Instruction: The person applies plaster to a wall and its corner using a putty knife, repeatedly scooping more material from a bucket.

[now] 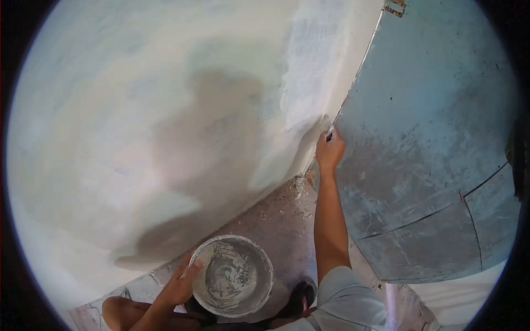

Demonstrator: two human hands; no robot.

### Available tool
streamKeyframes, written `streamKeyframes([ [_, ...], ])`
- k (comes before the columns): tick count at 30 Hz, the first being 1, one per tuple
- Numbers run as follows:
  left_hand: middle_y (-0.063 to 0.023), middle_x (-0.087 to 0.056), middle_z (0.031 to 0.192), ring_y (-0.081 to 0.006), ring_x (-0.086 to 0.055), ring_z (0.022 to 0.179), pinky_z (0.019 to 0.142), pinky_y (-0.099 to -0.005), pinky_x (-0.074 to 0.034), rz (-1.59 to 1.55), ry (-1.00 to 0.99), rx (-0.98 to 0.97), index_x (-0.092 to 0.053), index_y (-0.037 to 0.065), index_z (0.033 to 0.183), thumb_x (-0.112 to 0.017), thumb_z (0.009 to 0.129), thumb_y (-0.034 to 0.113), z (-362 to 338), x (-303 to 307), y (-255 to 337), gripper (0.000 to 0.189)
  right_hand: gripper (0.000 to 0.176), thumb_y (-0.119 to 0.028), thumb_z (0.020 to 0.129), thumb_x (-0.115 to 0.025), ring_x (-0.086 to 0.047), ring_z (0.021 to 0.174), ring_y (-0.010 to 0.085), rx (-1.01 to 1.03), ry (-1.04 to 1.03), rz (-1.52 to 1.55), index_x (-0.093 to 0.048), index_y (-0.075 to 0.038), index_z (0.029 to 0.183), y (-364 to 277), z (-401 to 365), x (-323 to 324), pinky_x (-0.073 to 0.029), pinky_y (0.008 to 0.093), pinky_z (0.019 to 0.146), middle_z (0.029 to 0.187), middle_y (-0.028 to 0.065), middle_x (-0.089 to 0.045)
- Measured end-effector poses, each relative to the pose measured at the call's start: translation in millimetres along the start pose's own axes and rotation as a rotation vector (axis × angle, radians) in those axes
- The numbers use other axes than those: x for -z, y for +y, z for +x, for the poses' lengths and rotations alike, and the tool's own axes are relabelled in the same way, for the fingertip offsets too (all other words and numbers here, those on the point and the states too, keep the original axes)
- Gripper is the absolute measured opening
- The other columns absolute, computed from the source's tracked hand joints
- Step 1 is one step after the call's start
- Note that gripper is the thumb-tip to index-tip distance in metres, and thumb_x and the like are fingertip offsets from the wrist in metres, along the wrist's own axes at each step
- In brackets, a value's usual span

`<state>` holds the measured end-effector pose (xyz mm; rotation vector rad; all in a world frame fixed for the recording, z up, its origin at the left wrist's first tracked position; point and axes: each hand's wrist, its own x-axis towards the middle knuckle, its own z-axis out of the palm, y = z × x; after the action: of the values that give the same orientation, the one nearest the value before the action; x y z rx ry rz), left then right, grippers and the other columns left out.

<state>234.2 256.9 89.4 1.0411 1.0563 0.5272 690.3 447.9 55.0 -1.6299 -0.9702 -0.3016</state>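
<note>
My left hand [183, 283] grips the near-left rim of a round bowl [266, 259], its thumb over the edge. Whitish paste is smeared over the bowl's inside and rim. Up at the corner beside the door, my right hand [330, 150] is closed around the dark handle of a putty knife [329, 131]. The blade meets the wall strip next to the door edge; its tip is small and hard to make out. A fresher white patch [312, 60] covers the wall [127, 110] just left of there.
A worn blue-grey door [419, 121] fills the right side, with a rusty hinge [395, 7] at the top. Crumbs of debris [301, 190] lie on the floor [259, 220] along the wall's foot. My shod foot [302, 295] is beside the bowl. My shadow falls on the wall.
</note>
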Motion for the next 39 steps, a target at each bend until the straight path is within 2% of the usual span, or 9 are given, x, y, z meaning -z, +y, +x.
streamKeyframes([
  [8, -0.0114, -0.052, 0.137, -0.019, -0.046, 0.126, 0.108, -0.0334, -0.035, 0.037, 0.0, -0.013, -0.038, 0.003, 0.147, -0.041, 0.105, 0.031, 2, 0, -4, 0.05, 0.042, -0.016, 0.084, -0.066, -0.067, 0.069, 0.0405, -0.07, -0.271, -0.233, -0.064, -0.006, 0.125, -79, -61, -38, -0.053, 0.0463, 0.063, 0.073, 0.0231, -0.066],
  [10, -0.0113, -0.052, 0.137, -0.0188, -0.046, 0.126, 0.108, -0.0336, -0.035, -0.012, -0.025, -0.023, -0.038, 0.004, 0.147, -0.041, 0.105, 0.031, 5, 0, -4, 0.05, 0.048, -0.014, 0.082, -0.068, -0.068, 0.066, 0.0367, 0.249, -0.194, 0.051, -0.061, -0.005, 0.128, -101, -113, -33, -0.053, 0.0434, 0.061, 0.073, 0.0219, -0.066],
  [17, -0.0123, -0.053, 0.135, -0.0196, -0.047, 0.125, 0.107, -0.0327, -0.036, 0.073, -0.006, 0.052, -0.037, 0.003, 0.147, -0.041, 0.105, 0.03, 5, 7, 0, 0.05, 0.014, -0.014, 0.081, -0.063, -0.06, 0.061, 0.0419, -0.024, -0.065, -0.066, -0.064, 0.0, 0.083, -58, -67, -1, -0.046, 0.0451, 0.057, 0.068, 0.0218, -0.06],
  [22, -0.0125, -0.053, 0.135, -0.0189, -0.048, 0.124, 0.107, -0.032, -0.036, 0.066, -0.012, 0.008, -0.037, 0.003, 0.148, -0.041, 0.106, 0.031, 3, 2, 2, 0.051, 0.016, -0.013, 0.08, -0.059, -0.061, 0.067, 0.0449, -0.015, 0.057, -0.084, -0.062, 0.003, 0.081, 2, -7, -18, -0.046, 0.0502, 0.063, 0.071, 0.0244, -0.061],
  [27, -0.0115, -0.053, 0.136, -0.0189, -0.047, 0.125, 0.107, -0.0319, -0.035, 0.066, 0.04, 0.049, -0.037, 0.003, 0.148, -0.041, 0.106, 0.031, -4, -3, 7, 0.051, 0.026, -0.012, 0.081, -0.065, -0.064, 0.069, 0.0429, 0.01, -0.068, -0.062, -0.068, 0.0, 0.104, -53, -47, -36, -0.049, 0.0459, 0.06, 0.076, 0.0264, -0.064],
  [33, -0.0108, -0.052, 0.136, -0.0185, -0.047, 0.124, 0.107, -0.0319, -0.036, 0.001, 0.007, 0.088, -0.038, 0.004, 0.148, -0.043, 0.106, 0.031, 6, 1, 0, 0.051, 0.056, -0.011, 0.081, -0.068, -0.07, 0.085, 0.0343, 0.426, -0.209, 0.021, -0.054, 0.001, 0.134, -119, -149, -31, -0.058, 0.0417, 0.072, 0.117, 0.0232, -0.066],
  [34, -0.0109, -0.052, 0.136, -0.0187, -0.047, 0.124, 0.107, -0.032, -0.035, -0.033, 0.007, 0.09, -0.038, 0.004, 0.148, -0.043, 0.106, 0.031, 5, 2, 1, 0.051, 0.053, -0.005, 0.08, -0.068, -0.07, 0.083, 0.0345, 0.515, -0.148, 0.115, -0.056, 0.0, 0.132, -128, -143, -15, -0.057, 0.0415, 0.071, 0.109, 0.0235, -0.068],
  [37, -0.011, -0.052, 0.137, -0.0189, -0.047, 0.125, 0.107, -0.0321, -0.036, 0.091, 0.077, 0.083, -0.036, 0.004, 0.15, -0.044, 0.105, 0.033, -2, -1, 4, 0.054, 0.012, -0.011, 0.086, -0.063, -0.062, 0.058, 0.0374, 0.084, -0.096, 0.241, -0.066, 0.0, 0.092, -97, -120, 1, -0.046, 0.0431, 0.055, 0.067, 0.0236, -0.059],
  [39, -0.0112, -0.052, 0.138, -0.0187, -0.047, 0.125, 0.107, -0.0321, -0.036, 0.099, 0.072, 0.079, -0.035, 0.004, 0.15, -0.045, 0.105, 0.034, 2, 8, -13, 0.055, 0.017, -0.015, 0.089, -0.059, -0.058, 0.055, 0.0391, -0.033, 0.013, -0.057, -0.063, 0.002, 0.085, -55, -81, -7, -0.044, 0.0438, 0.053, 0.067, 0.0249, -0.058],
])
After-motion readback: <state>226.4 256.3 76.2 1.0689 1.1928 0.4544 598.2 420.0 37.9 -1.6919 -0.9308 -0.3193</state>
